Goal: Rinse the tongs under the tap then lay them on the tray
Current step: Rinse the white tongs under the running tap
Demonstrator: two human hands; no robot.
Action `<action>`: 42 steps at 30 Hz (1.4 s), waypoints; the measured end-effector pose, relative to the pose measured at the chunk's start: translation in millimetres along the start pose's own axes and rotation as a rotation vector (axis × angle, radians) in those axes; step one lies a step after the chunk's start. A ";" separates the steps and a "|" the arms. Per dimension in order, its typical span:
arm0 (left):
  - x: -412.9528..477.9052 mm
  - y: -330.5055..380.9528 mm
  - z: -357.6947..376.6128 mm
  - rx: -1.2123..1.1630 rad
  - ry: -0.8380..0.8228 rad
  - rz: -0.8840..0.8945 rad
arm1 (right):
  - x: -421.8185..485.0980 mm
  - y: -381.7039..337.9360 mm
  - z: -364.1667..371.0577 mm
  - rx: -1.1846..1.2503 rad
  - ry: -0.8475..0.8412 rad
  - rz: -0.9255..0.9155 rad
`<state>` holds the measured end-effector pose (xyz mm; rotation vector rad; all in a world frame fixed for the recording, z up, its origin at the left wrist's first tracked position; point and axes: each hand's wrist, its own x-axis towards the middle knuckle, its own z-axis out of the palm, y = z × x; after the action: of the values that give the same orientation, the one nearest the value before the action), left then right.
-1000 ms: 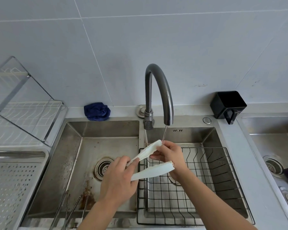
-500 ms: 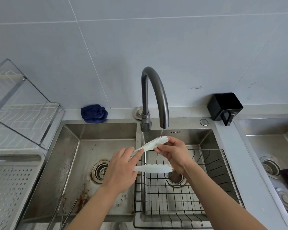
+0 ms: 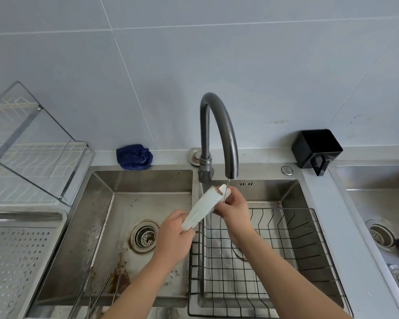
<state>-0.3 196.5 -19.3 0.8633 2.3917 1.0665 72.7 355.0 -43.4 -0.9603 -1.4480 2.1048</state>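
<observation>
You held the white tongs (image 3: 204, 207) slanted over the divider between the two sink basins, their upper end right under the tap (image 3: 219, 134), where a thin stream of water struck them. Your left hand (image 3: 174, 238) gripped the lower end, fingers clamped around it. Your right hand (image 3: 234, 209) pinched the upper end, closed on the tongs beside the stream. A black wire basket (image 3: 309, 256) sat in the right basin beneath your right forearm. The perforated tray (image 3: 14, 261) lay at far left, well apart from the tongs.
</observation>
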 end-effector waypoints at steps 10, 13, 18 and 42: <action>9.8 13.6 5.9 -0.523 -0.102 -0.302 | 13.2 -7.6 -2.3 0.312 -0.077 0.163; 13.4 11.7 9.6 -0.632 -0.040 -0.361 | 7.5 -0.5 2.0 0.374 -0.213 0.184; 14.4 2.1 16.5 -0.809 -0.028 -0.428 | 13.0 -16.6 -6.0 0.374 -0.196 0.137; 2.2 3.7 50.7 -0.884 -0.170 -0.658 | -2.4 -40.5 9.3 0.452 -0.190 0.233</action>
<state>27.8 226.7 -49.1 -0.1331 1.5720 1.4528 65.6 362.7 -3.1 -0.7956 -0.9000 2.5996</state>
